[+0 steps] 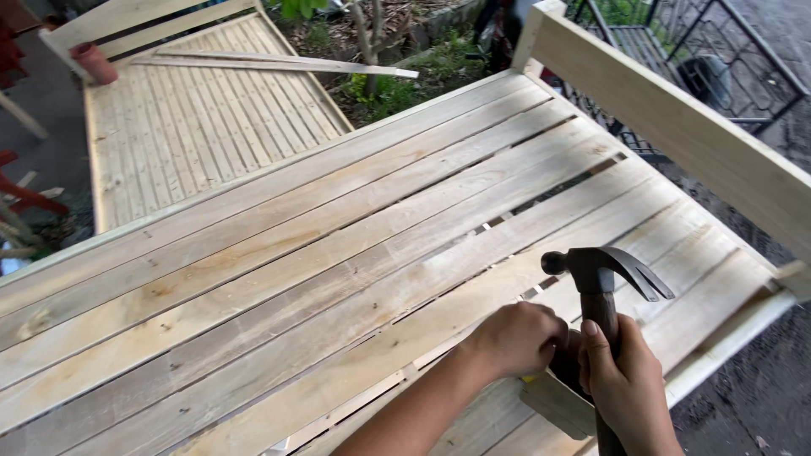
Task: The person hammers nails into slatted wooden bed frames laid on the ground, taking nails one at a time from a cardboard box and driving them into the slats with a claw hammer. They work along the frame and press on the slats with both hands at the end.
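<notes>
My right hand (629, 384) grips the dark handle of a claw hammer (601, 272), held upright with its black head above my fist, claw pointing right. My left hand (517, 338) is closed just left of the hammer handle, resting on a pale plank of the wooden bed frame (279, 279). Whether the left fingers pinch something small is hidden. A short pale wood block (557, 405) lies under both hands. The frame's surface is made of several long slats running diagonally, with narrow gaps between them.
A raised wooden rail (676, 127) borders the frame at the right. A second slatted wooden frame (194, 118) stands beyond at upper left, with a loose thin strip (279, 63) across it and a reddish cylinder (93, 63). Black metal grating (701, 51) and plants lie behind.
</notes>
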### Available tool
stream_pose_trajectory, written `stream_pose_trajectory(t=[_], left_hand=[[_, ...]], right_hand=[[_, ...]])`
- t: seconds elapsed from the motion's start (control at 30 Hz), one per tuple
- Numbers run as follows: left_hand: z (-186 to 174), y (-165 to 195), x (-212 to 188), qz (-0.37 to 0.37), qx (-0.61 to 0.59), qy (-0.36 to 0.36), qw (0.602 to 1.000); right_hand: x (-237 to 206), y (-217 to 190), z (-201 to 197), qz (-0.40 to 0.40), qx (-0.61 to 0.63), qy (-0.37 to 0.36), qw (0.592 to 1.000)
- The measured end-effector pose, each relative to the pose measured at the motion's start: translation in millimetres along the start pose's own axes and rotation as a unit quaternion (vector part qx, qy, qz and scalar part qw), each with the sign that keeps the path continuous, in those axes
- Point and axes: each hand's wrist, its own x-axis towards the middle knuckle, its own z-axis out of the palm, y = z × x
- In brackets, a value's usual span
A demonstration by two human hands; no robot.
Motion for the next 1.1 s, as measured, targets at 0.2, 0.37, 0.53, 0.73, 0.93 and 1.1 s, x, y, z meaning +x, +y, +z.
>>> stream_pose_trajectory(t=[0.2,0.37,0.53,0.73,0.93,1.1], left_hand=[[92.2,42.1,73.8,-0.013,0.301,-0.299,0.905],[166.2,19.6,88.2,-0.161,0.257,-0.437,0.847],[200.1,-7.2,88.1,-0.207,0.254,-0.44,0.836],[197.9,-6.3,90.1,-0.218,0.244,-0.409,0.852],[126.4,22.2,75.5,-0.183,0.168,-0.313,0.917],[28.2,35.6,19.8,-0.068,-0.008,-0.133,0.989]], right_hand=[[-10.0,39.8,-75.9,0.025,0.043,0.061,0.997],[-23.5,58.3,-94.0,0.036,0.06,0.058,0.996],[-36.6,58.9,-94.6,0.039,0.088,0.022,0.995],[-49.3,50.8,-87.9,0.051,0.108,0.009,0.993],[-51.3,47.2,-79.8,0.003,0.145,0.016,0.989],[-44.3,29.9,-46.4,-0.017,0.184,-0.006,0.983]])
